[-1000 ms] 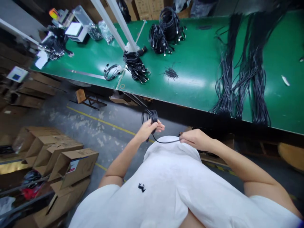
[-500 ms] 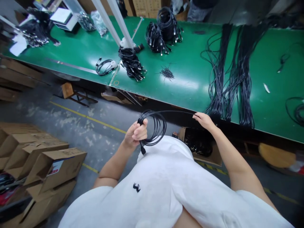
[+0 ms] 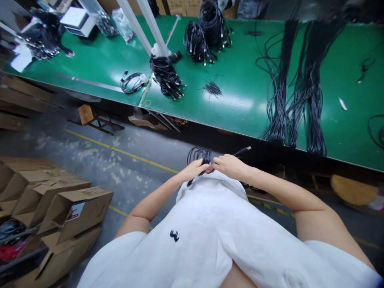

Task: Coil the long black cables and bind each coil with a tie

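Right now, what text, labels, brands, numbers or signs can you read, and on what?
None readable.
Label on open carton, left: too small.
Print on back cartons: too blurred.
Shirt: black emblem, no legible letters.
Coiled cable: no visible print.

From my remote seat, I see the looped black cable (image 3: pixel 204 154) in the left hand (image 3: pixel 194 170), the right hand (image 3: pixel 229 165) just right of it. Beyond both runs the long green flat-topped workbench (image 3: pixel 240 118). On it, left to right, I have the single black cable coil (image 3: pixel 139 85), bunched black cable bundle (image 3: pixel 166 76), small heap of thin black strips (image 3: pixel 213 88) and long black cable strands (image 3: pixel 313 72). Left of me, brown cardboard boxes (image 3: pixel 81 212) lie nearest, then the yellow painted floor line (image 3: pixel 120 150), then the brown wooden stool (image 3: pixel 86 114).
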A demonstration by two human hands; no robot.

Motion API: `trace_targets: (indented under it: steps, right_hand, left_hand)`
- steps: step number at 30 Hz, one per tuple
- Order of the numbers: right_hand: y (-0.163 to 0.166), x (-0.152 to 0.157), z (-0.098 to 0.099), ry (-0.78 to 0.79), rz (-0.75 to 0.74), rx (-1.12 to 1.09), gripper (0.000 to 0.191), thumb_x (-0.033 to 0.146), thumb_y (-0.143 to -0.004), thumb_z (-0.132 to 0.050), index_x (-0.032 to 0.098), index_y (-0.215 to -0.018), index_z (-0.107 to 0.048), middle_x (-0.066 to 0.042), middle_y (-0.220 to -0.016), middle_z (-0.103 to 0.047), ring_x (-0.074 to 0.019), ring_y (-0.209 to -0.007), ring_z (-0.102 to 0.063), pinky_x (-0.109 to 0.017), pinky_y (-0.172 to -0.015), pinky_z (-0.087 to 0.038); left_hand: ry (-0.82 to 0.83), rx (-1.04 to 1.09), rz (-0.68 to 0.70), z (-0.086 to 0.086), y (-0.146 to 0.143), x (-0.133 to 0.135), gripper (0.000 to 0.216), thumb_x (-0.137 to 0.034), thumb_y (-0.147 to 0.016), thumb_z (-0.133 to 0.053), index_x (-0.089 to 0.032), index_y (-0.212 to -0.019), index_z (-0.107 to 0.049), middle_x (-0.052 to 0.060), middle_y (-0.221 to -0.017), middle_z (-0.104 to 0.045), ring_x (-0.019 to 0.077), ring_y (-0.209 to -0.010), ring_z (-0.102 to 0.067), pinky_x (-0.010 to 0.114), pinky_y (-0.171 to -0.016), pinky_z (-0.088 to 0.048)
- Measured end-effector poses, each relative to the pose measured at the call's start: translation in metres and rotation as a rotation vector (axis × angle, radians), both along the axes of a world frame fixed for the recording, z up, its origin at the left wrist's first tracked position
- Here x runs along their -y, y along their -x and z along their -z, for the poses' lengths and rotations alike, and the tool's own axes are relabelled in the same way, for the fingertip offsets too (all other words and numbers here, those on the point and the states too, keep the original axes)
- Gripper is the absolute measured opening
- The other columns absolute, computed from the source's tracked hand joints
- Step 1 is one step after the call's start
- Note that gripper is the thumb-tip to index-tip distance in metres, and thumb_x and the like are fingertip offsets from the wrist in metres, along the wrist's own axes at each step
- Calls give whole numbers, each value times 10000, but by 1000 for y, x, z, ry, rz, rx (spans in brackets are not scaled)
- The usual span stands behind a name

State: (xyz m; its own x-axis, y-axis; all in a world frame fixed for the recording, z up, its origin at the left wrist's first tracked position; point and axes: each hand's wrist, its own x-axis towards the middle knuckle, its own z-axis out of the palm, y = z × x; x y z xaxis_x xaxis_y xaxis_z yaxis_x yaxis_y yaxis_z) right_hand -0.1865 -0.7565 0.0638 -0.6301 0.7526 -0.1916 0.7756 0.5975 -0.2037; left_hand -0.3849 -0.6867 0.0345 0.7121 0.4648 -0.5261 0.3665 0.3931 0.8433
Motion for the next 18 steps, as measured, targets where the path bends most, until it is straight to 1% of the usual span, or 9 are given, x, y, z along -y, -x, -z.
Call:
trace_targets:
  steps: [2, 4, 7, 9, 11, 14, 15, 16, 18]
  right_hand:
    - [3, -4, 4, -29, 18, -13, 211, 181, -977, -408, 130, -956, -611, -90, -898, -600, -176, -769, -567, -307, -656, -377]
    - [5, 2, 11, -115, 30, -72, 217, 196, -977, -416, 137, -907, -613, -94, -924, -614, -179, -799, -580, -327, -724, -420]
    - [10, 28, 25, -385, 128, -262, 218, 185, -971, -417, 157, -955, -632, -110, -1060, -634, -197, -950, -592, -377, -889, -440]
    - [14, 48, 34, -472, 191, -400, 203, 184, -957, -441, 181, -1000, -639, -89, -1023, -655, -190, -935, -601, -361, -879, -465]
    - [19, 56, 40, -403, 301, -481, 195, 228, -941, -485, 184, -1065, -629, -85, -969, -667, -194, -889, -613, -340, -812, -500]
    - [29, 34, 35, -249, 538, -579, 434, 318, -888, -571, 155, -1287, -524, -166, -1216, -600, -261, -1109, -575, -411, -897, -503]
    - [31, 19, 30, -211, 536, -640, 488, 320, -870, -586, 159, -1323, -500, -178, -1288, -559, -273, -1181, -539, -436, -944, -482]
    - [34, 3, 25, -161, 469, -712, 481, 310, -860, -591, 170, -1313, -513, -173, -1307, -549, -272, -1205, -523, -442, -967, -466]
    - [38, -27, 18, -2, 268, -855, 333, 283, -857, -580, 188, -1174, -610, -130, -1193, -624, -239, -1114, -573, -402, -934, -473]
  left_hand:
    - [-28, 7, 156, 1, 4, 5, 213, -333, -851, -596, -125, -871, -637, 60, -879, -706, 183, -875, -640, 330, -880, -471]
    - [-6, 14, 242, -1, 11, 4, 227, -340, -842, -598, -121, -809, -646, 46, -810, -678, 171, -810, -614, 318, -839, -459]
    - [104, 47, 221, -8, 22, -2, 250, -360, -805, -653, -110, -823, -648, 27, -744, -627, 137, -703, -566, 300, -755, -447]
    - [194, 103, 148, -14, 30, -6, 288, -373, -779, -697, -105, -867, -641, 17, -726, -600, 122, -672, -553, 290, -718, -450]
    - [295, 180, 91, -21, 36, -8, 330, -393, -756, -732, -108, -879, -621, 5, -692, -572, 115, -633, -547, 283, -677, -458]
    - [457, 276, 154, -32, 40, -7, 357, -415, -746, -747, -122, -881, -593, 4, -662, -567, 121, -589, -554, 292, -635, -470]
    - [490, 287, 212, -37, 41, -7, 357, -418, -746, -748, -124, -874, -591, 13, -663, -578, 132, -590, -567, 300, -631, -477]
    - [508, 288, 279, -42, 42, -7, 355, -419, -746, -748, -123, -865, -592, 27, -668, -593, 147, -600, -584, 311, -632, -484]
    - [481, 282, 382, -51, 46, -11, 347, -420, -754, -742, -119, -848, -598, 48, -672, -612, 171, -610, -604, 326, -624, -492]
